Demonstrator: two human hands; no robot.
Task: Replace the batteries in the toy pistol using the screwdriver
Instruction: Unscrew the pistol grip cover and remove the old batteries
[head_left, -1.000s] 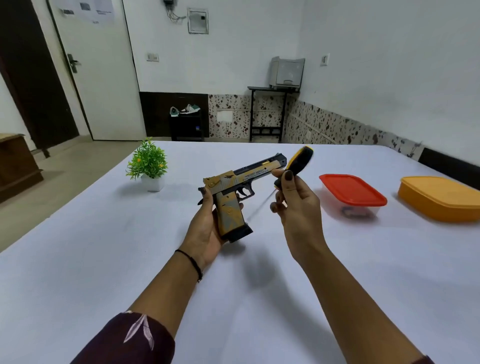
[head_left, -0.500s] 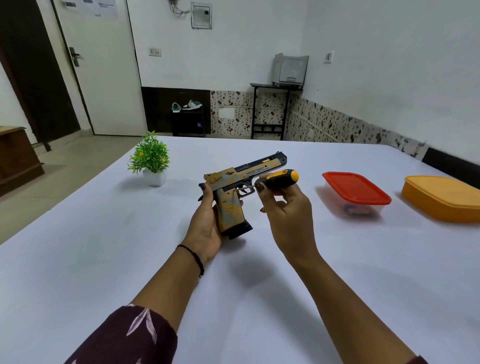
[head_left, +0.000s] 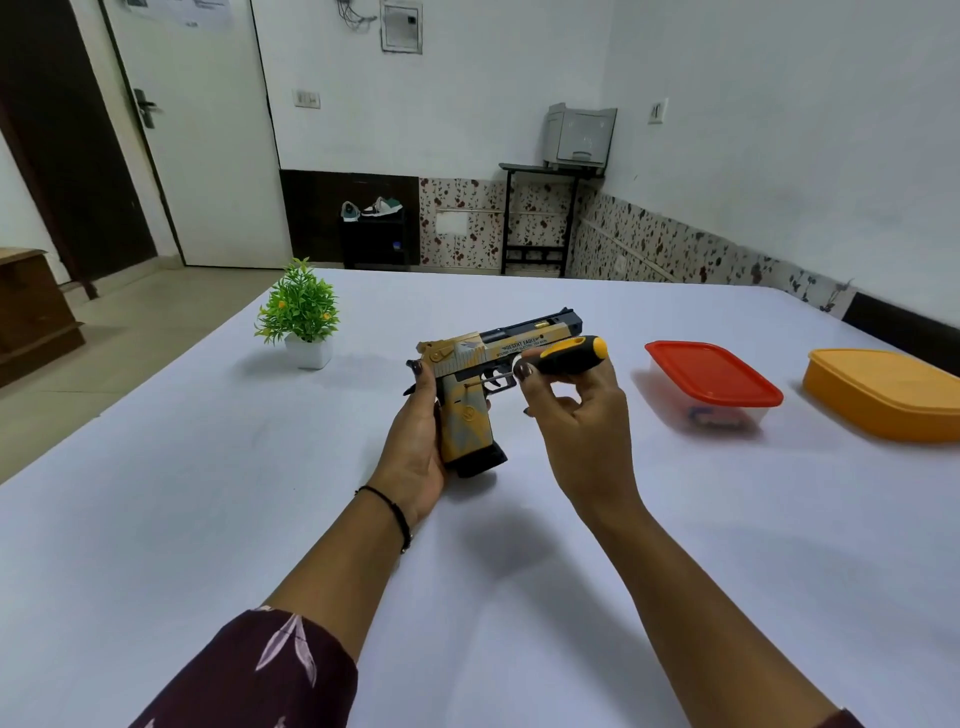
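A toy pistol (head_left: 467, 410) in tan, yellow and black is held above the white table (head_left: 208, 519), its barrel pointing right and its grip down. My left hand (head_left: 415, 447) is wrapped around the back of the grip. My right hand (head_left: 576, 421) holds a screwdriver (head_left: 566, 356) with a black and yellow handle between thumb and fingers. The screwdriver lies nearly level, its thin shaft reaching left to the top of the grip near the trigger. The tip looks as if it touches the pistol's side.
A small green plant in a white pot (head_left: 301, 322) stands at the back left of the table. A clear box with a red lid (head_left: 711, 379) and an orange lidded box (head_left: 883, 389) sit at the right. A door and shelves lie beyond the table.
My right hand turned the screwdriver from pointing up and away to lying level, then brought its tip in to the pistol's grip. My left hand kept the pistol nearly still.
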